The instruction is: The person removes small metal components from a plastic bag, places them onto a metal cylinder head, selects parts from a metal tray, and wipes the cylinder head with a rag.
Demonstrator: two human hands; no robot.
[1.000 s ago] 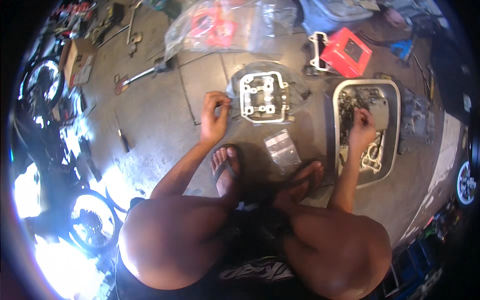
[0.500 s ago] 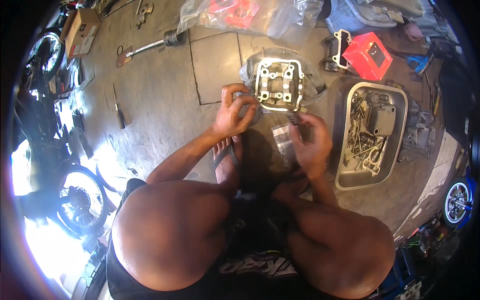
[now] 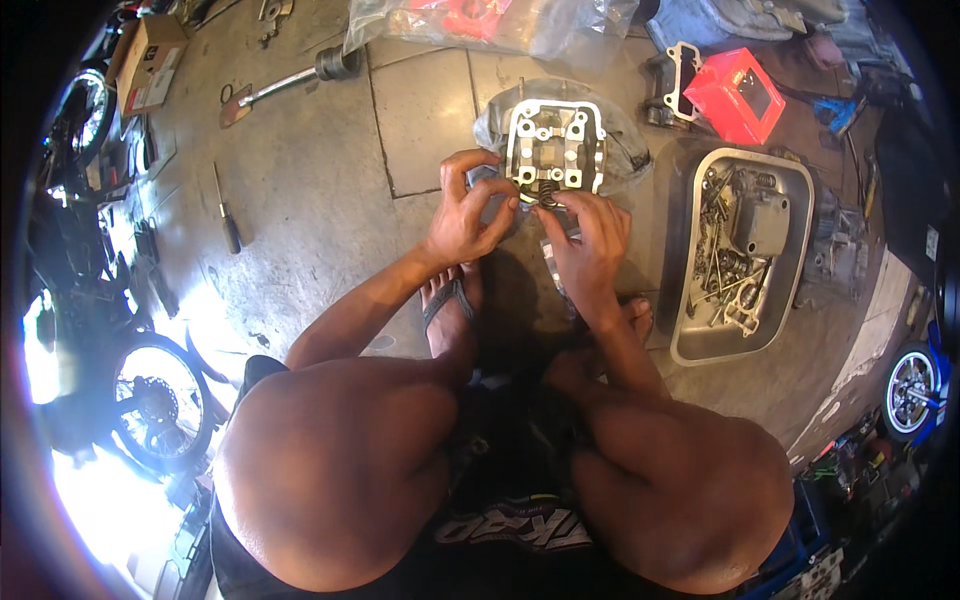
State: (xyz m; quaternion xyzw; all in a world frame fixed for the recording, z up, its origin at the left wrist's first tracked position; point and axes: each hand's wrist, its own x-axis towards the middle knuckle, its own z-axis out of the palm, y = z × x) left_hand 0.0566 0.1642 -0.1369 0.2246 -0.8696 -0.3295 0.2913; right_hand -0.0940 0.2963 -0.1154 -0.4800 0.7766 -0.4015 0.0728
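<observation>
A metal engine cylinder head (image 3: 552, 152) lies on a grey plastic bag (image 3: 622, 150) on the floor in front of me. My left hand (image 3: 466, 216) is curled at its near left corner, fingertips on the edge. In my right hand (image 3: 594, 242), thumb and fingers pinch a dark coil valve spring (image 3: 547, 190) at the near side of the head. The spring stands over the near middle of the casting; whether it is seated there is hidden by my fingertips. A small clear packet (image 3: 553, 262) lies partly behind my right hand.
To the right stands a metal tray (image 3: 683, 290) with several engine parts. Beyond it sit a red box (image 3: 735, 95) and a gasket (image 3: 682, 80). A screwdriver (image 3: 229, 225) and a long-handled tool (image 3: 290, 88) lie left. Motorcycle wheels (image 3: 160, 400) border the left side.
My right hand has moved up and left, bringing the valve spring from beside the cylinder head to its near edge. My left hand stays at the corner.
</observation>
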